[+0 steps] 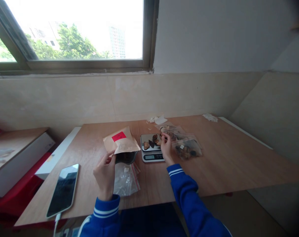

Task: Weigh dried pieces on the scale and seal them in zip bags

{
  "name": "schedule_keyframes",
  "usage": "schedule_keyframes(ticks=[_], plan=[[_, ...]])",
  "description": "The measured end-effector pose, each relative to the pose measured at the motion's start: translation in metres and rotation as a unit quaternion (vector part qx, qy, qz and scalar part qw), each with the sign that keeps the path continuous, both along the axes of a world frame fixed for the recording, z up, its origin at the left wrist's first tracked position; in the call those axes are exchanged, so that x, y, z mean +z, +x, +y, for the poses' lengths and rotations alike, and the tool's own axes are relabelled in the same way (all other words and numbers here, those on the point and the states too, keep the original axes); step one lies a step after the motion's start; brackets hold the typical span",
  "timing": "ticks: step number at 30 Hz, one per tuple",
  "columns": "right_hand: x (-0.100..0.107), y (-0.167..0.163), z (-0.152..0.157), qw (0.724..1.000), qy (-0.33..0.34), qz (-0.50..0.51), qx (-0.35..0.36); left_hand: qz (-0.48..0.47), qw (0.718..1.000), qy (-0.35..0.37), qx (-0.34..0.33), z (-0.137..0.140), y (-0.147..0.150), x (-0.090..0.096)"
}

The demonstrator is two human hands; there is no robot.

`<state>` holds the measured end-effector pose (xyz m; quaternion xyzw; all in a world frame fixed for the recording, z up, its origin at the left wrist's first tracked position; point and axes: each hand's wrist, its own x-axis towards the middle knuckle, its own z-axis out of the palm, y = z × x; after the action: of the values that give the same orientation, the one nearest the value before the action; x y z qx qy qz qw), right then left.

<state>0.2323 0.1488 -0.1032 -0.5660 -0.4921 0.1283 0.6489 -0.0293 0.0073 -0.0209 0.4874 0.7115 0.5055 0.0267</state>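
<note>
My left hand is closed on the lower edge of a brown kraft paper bag with a red label, its dark opening facing me. Below it lie clear zip bags with red seams. A small kitchen scale stands in the middle, several dried brown slices on its plate. Over the plate's right side, my right hand is pinched; a small dried brown piece seems to be at its fingertips. The display's digits are too small to read.
Filled clear zip bags lie right of the scale. White scraps and a crumpled tissue are along the back edge. A phone with a cable plugged in rests at the table's left. Behind stand a tiled wall and window.
</note>
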Motion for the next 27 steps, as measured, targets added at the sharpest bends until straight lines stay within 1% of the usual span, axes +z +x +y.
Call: schedule_keyframes(ticks=[2, 5, 9, 14, 16, 19, 22, 24, 27], plan=[[-0.007, 0.002, 0.009, 1.0, -0.015, 0.008, -0.002, -0.001, 1.0, 0.001, 0.003, -0.001, -0.002, 0.001], [-0.011, 0.003, 0.01, 1.0, -0.018, -0.004, 0.009, -0.004, 1.0, 0.006, 0.012, -0.001, -0.005, 0.002], [-0.009, 0.008, 0.003, 0.998, -0.019, -0.049, 0.03, 0.0, 1.0, 0.013, 0.017, -0.001, -0.006, 0.001], [-0.006, 0.014, -0.006, 0.99, -0.009, -0.131, 0.044, 0.015, 0.999, 0.026, 0.014, 0.0, -0.006, -0.004], [-0.004, 0.016, -0.009, 0.988, -0.009, -0.146, 0.049, 0.017, 0.999, 0.03, 0.013, 0.0, -0.006, -0.006], [0.003, 0.014, -0.007, 0.989, -0.003, -0.142, 0.05, 0.017, 0.999, 0.031, 0.013, -0.001, -0.007, -0.006], [0.016, 0.007, 0.001, 0.985, 0.008, -0.15, 0.081, 0.017, 0.999, 0.033, 0.013, -0.001, -0.007, -0.006], [0.026, 0.0, 0.009, 0.978, -0.01, -0.175, 0.115, 0.018, 0.999, 0.034, 0.011, -0.002, -0.007, -0.005], [0.036, -0.008, 0.021, 0.956, -0.057, -0.237, 0.162, 0.018, 0.999, 0.034, 0.011, -0.003, -0.007, -0.004]])
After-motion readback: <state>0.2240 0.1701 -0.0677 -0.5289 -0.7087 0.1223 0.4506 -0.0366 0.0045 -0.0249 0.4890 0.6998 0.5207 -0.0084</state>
